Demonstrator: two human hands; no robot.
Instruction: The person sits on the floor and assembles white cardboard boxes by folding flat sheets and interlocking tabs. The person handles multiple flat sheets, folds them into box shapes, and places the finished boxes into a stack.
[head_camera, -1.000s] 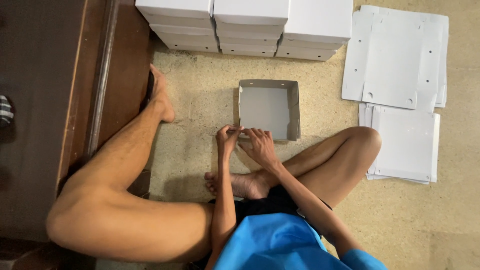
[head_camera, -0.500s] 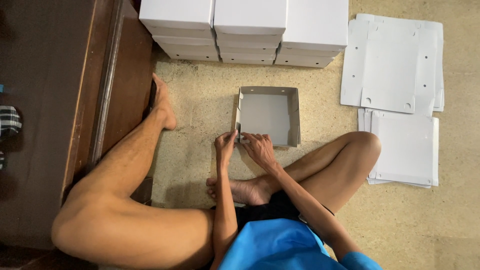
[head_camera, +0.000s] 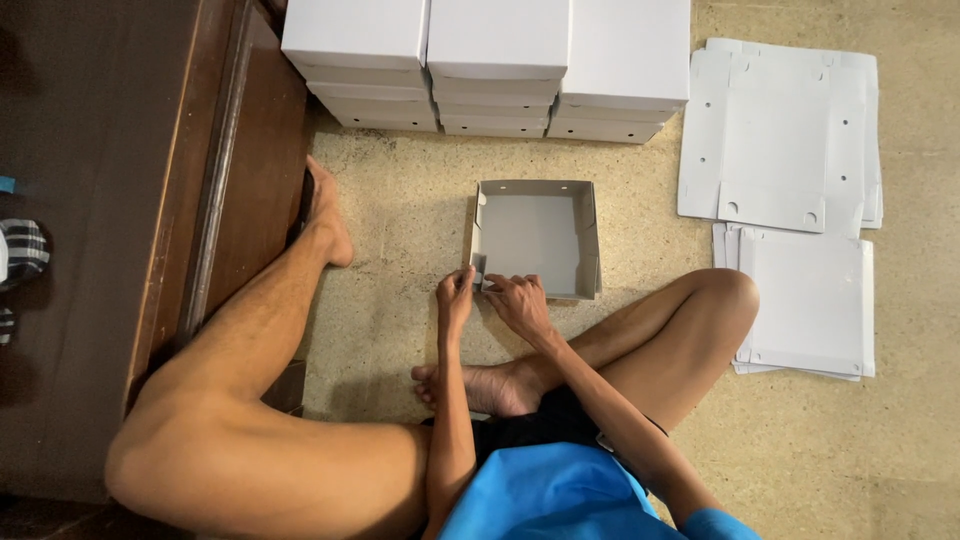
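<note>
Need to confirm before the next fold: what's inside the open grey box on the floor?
The open grey box shows only its bare bottom. Both hands cover its near-left corner.

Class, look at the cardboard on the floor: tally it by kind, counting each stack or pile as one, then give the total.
Open box being folded: 1
Stacks of closed white boxes: 3
Piles of flat white cardboard sheets: 2
Total: 6

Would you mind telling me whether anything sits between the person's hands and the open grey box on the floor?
Nothing visible does. The left hand and right hand are already on the near wall of the box, at its near-left corner, with only bare floor around it.
</note>
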